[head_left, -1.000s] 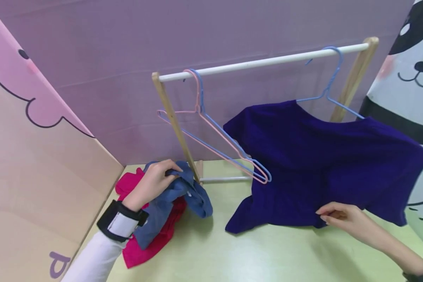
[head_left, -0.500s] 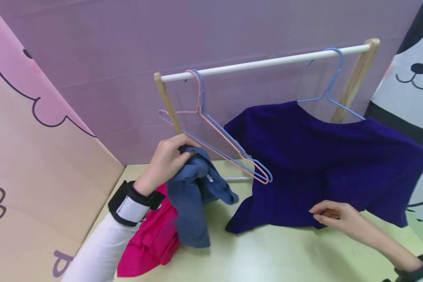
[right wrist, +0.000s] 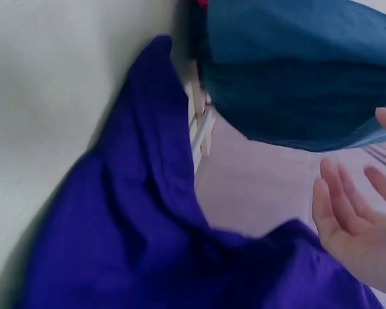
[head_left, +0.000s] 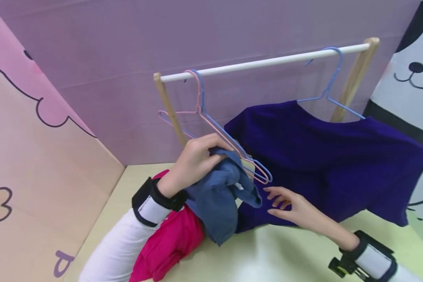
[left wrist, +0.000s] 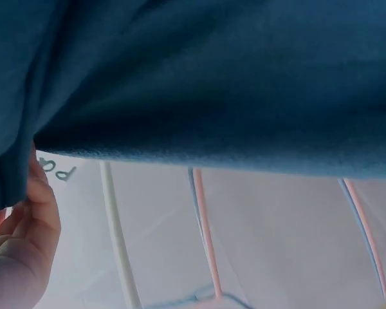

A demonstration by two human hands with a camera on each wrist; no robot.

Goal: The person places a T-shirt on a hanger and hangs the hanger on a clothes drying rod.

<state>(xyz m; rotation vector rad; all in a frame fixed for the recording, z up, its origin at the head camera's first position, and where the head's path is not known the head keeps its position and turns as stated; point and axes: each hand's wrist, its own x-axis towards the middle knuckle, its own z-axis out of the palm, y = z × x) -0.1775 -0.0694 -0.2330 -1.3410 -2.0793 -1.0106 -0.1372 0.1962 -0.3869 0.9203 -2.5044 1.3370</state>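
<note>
Left hand (head_left: 194, 160), centre of the head view: fingers curled round a bunched blue garment (head_left: 220, 196), held up off the table (head_left: 285, 254). The garment hangs down from the grip, its lower edge over a pink garment (head_left: 169, 243) lying on the table at lower centre-left. Right hand (head_left: 290, 205), just right of centre: released, fingers spread, grasping nothing, close beside the hanging blue cloth and in front of the purple shirt (head_left: 331, 164). The purple shirt hangs on a blue hanger (head_left: 329, 90) from the white rail (head_left: 268, 62) at upper right. Two bare hangers, pink hanger (head_left: 211, 125) and light-blue, hang at the rail's left end, just behind the left hand.
</note>
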